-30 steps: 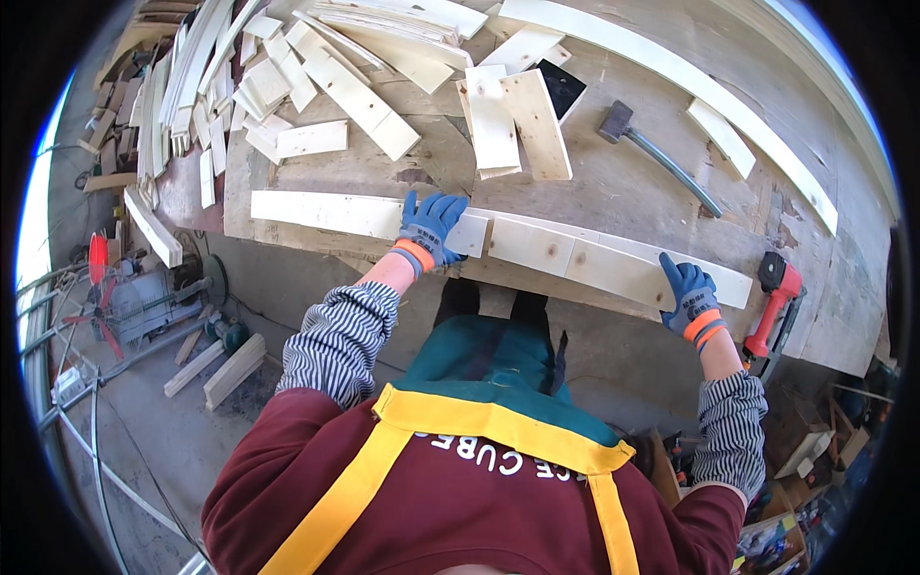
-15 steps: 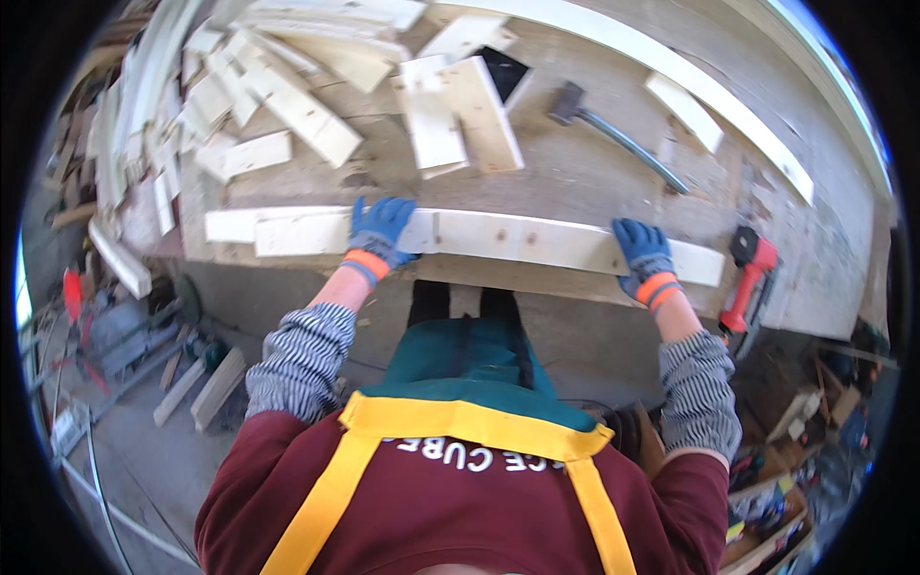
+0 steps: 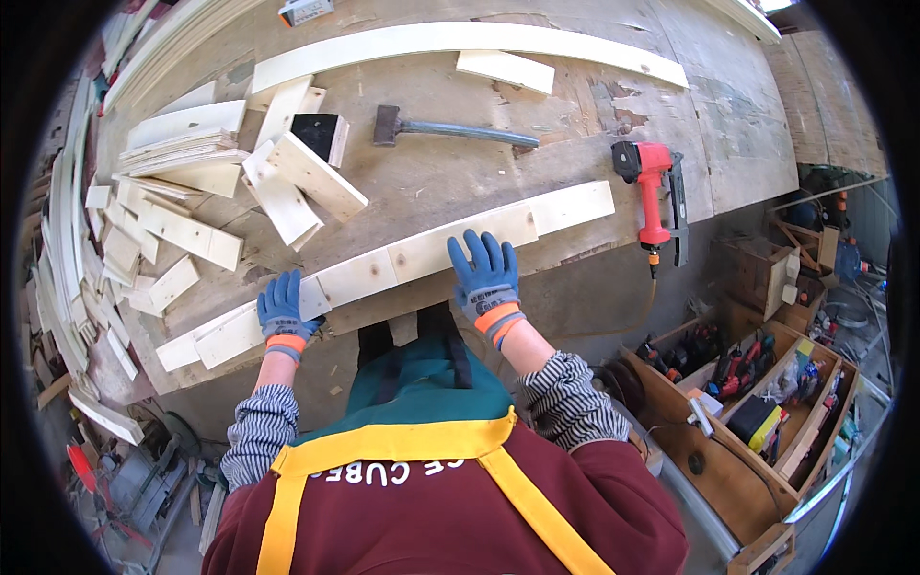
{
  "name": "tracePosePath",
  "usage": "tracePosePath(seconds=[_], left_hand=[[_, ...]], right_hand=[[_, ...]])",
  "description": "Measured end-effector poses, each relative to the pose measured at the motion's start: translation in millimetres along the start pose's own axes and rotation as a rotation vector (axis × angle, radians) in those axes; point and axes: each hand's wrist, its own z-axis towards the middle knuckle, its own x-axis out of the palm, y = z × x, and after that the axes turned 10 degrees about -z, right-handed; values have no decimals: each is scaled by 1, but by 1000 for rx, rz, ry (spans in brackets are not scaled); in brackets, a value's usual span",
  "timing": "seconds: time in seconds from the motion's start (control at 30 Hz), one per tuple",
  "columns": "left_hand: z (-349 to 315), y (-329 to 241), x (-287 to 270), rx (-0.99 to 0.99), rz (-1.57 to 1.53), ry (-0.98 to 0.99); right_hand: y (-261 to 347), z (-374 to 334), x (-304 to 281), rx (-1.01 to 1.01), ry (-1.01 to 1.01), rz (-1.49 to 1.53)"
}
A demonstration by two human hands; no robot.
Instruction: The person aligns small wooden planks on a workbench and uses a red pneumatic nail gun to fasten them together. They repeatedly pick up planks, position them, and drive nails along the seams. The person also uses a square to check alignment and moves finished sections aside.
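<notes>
A run of pale wooden boards [image 3: 431, 250] lies near the table's front edge, slanting up to the right. Pieces overlap at both ends in steps, and a seam crosses it just right of my left hand. My left hand [image 3: 281, 311], in a blue glove with an orange cuff, is closed over the boards, fingers across the top and thumb at the near edge. Farther right, my right hand [image 3: 485, 276], gloved alike, rests on the near side of the boards with its fingers outstretched and slightly apart. Beyond the boards' right end lies a red nail gun [image 3: 653, 192].
A hammer [image 3: 450, 132] lies behind the boards, left of the nail gun. Short offcuts [image 3: 192, 235] pile up at left, beside a black block [image 3: 314, 132]. A long strip [image 3: 460, 38] spans the back. A wooden tool box [image 3: 714, 446] stands low at right.
The view has turned to the right, bringing the nail gun and tool box further in. My right hand has slid left along the boards and its fingers have loosened; my left hand keeps its place.
</notes>
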Motion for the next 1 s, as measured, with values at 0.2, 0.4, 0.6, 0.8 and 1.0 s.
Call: tracePosePath(seconds=[0.2,0.4,0.6,0.8,1.0], left_hand=[[5,-3,-13,-28,27,72],[10,-22,-38,-11,-205,-168],[-41,31,-38,9,-193,-220],[-32,160,6,-324,-583,-578],[26,350,7,-820,-1084,-887]], right_hand=[[-14,6,-7,57,59,63],[9,11,-26,-25,50,86],[30,-2,-22,-57,174,25],[44,-19,-29,-21,296,-77],[67,-26,-34,188,370,-69]])
